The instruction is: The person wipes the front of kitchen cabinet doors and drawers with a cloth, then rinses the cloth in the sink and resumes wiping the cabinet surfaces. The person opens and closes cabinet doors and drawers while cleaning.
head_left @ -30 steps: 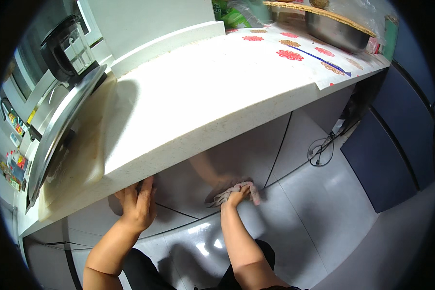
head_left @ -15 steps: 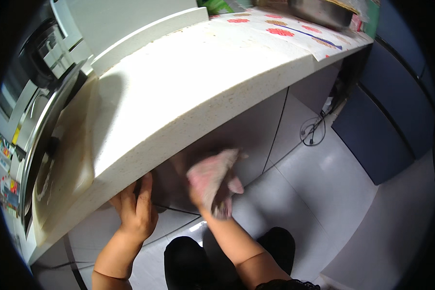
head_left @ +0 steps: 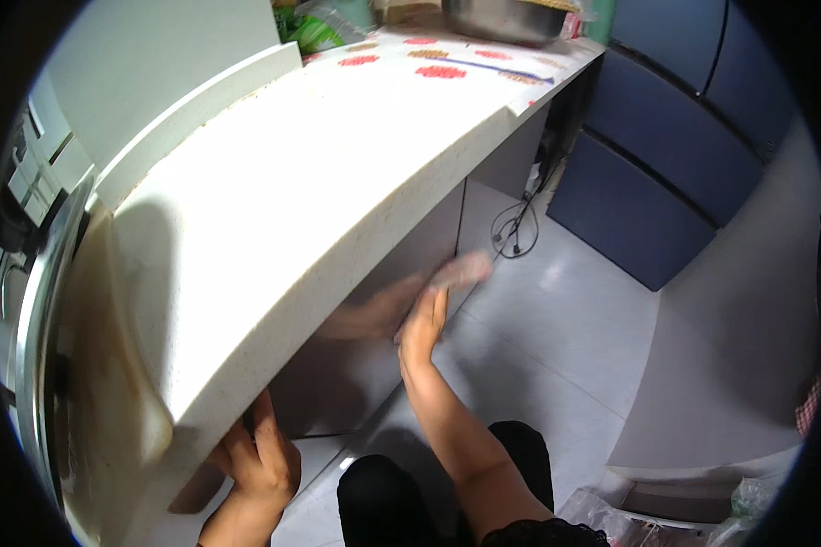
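My right hand [head_left: 420,335] holds a pinkish cloth [head_left: 463,271], blurred by motion, against the glossy grey cabinet front [head_left: 410,251] below the counter. The hand and forearm are mirrored faintly in that surface. Under the front edge of the white countertop [head_left: 301,228], my left hand [head_left: 265,465] reaches up with its fingers stretched out along the cabinet. The counter edge hides its fingertips.
A steel basin [head_left: 506,23] stands on a flower-patterned sheet [head_left: 383,64] at the far end. A coiled black cable [head_left: 515,232] lies beside the dark blue drawer unit [head_left: 629,210]. Plastic bags [head_left: 602,515] are at lower right; a round metal-rimmed lid [head_left: 41,365] is at left.
My right hand has swept the cloth away and to the right along the cabinet front. My left hand stays at the counter edge. The view has shifted to the right.
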Available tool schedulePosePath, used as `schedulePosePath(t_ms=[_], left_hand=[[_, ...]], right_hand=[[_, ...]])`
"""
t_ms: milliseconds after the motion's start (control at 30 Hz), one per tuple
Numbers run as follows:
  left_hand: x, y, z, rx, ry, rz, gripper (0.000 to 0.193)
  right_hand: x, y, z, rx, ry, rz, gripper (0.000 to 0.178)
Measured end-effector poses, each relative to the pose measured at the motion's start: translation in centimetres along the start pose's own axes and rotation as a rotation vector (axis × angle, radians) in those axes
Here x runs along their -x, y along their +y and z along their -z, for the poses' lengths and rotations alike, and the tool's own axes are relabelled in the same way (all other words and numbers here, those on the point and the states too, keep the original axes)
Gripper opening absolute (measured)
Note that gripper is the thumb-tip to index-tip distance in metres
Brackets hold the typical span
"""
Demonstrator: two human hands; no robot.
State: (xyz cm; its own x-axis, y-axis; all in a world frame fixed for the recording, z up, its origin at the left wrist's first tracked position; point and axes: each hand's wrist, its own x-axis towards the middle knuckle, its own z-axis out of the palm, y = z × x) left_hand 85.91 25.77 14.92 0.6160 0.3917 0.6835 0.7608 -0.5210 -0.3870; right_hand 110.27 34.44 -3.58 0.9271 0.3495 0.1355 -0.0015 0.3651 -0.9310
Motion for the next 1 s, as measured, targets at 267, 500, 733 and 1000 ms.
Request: schedulePosePath(t_ms=[267, 500, 733, 1000], left_hand=[[0.8, 0.0, -0.9, -0.006, 0.036, 0.003, 0.041], [0.1, 2.4, -0.9, -0.184, 0.114, 0.194, 0.048], [-11.9, 12.9, -5.9, -0.059, 0.147, 0.125, 0.049], [-23.1, 20.4, -11.9, 0.020, 0.204, 0.144, 0.056]], right_hand=[[-13.9, -10.5, -2.7, 0.317, -0.071, 0.571, 0.047], [-18.2, -2.9, 1.8, 0.284, -0.218, 0.652, 0.043], [-20.3, -11.5, -1.0, 0.095, -0.438, 1.308, 0.034], [-28.0, -11.9, 0.2, 0.396, -0.357, 1.452, 0.048]])
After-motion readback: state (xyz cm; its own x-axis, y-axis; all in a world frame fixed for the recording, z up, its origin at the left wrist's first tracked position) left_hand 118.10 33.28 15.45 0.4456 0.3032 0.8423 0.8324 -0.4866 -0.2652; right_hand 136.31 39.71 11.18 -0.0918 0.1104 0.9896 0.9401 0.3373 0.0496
